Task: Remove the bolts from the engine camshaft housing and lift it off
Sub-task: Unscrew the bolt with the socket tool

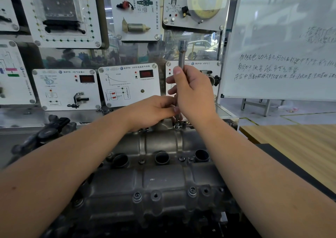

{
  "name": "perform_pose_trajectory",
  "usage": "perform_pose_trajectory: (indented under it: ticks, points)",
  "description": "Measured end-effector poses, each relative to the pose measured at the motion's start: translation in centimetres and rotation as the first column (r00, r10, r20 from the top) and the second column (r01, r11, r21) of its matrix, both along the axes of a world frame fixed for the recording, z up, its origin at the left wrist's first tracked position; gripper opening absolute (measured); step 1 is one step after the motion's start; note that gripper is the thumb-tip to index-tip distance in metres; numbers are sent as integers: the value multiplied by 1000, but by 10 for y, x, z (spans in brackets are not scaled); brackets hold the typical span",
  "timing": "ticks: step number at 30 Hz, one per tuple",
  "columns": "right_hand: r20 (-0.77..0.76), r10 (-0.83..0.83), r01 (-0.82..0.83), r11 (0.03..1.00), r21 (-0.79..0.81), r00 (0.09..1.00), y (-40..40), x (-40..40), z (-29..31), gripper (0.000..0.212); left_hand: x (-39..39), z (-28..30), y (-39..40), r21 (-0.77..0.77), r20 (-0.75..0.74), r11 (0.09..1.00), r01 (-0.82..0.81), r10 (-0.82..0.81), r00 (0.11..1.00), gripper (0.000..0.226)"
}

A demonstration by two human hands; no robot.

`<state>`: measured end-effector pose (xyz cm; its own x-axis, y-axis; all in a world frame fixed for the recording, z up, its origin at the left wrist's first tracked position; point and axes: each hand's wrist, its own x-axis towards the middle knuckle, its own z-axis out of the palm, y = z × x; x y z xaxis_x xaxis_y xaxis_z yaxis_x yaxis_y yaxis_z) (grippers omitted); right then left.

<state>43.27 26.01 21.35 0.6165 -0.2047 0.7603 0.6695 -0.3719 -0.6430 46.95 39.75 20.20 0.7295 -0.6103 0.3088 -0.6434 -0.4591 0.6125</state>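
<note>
A person's right hand [192, 90] wraps its curled fingers and thumb around the shaft of a long, upright grey steel socket driver [181, 56], whose thick socket end stands above the thumb while its thin lower end runs down to a small silver bolt [176, 125] at the far edge of a grey cast-metal camshaft housing [163, 179]. The left hand [152, 110] reaches in from the side, its fingertips pinching the thin lower shaft just above the bolt; the two hands touch there and hide part of the tool. The housing lies across the foreground between both bare forearms, with three round dark openings along its middle and more bolts [137, 196] seated along its near edge. A black clamp-like fitting [45, 132] stands left of the housing. Behind it hang white training panels [67, 88] bearing Volkswagen roundels, red digital displays, circuit diagrams and Chinese captions too small to read with certainty. To the right a whiteboard [283, 43] carries several lines of handwritten Chinese, and a striped wooden tabletop [294, 143] sits beneath it.
</note>
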Motion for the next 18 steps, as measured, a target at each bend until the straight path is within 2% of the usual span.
perform_pose_trajectory:
  ticks: [3, 7, 15, 18]
  points:
    - [0, 20, -20, 1000, -9, 1000, 1, 0, 0, 28, -1, 2, 0, 16, 30, 1000, -1, 1, 1000, 23]
    - [9, 41, -41, 999, 17, 999, 0, 1, -1, 6, -2, 3, -3, 36, 57, 999, 2, -4, 998, 24]
    - [7, 10, -10, 1000, 0, 1000, 0, 2, -1, 22, -5, 3, -1, 18, 14, 1000, -15, 15, 1000, 23]
    - [23, 47, -47, 999, 10, 999, 0, 2, -1, 10, -6, 4, -2, 43, 48, 999, -24, 22, 999, 21]
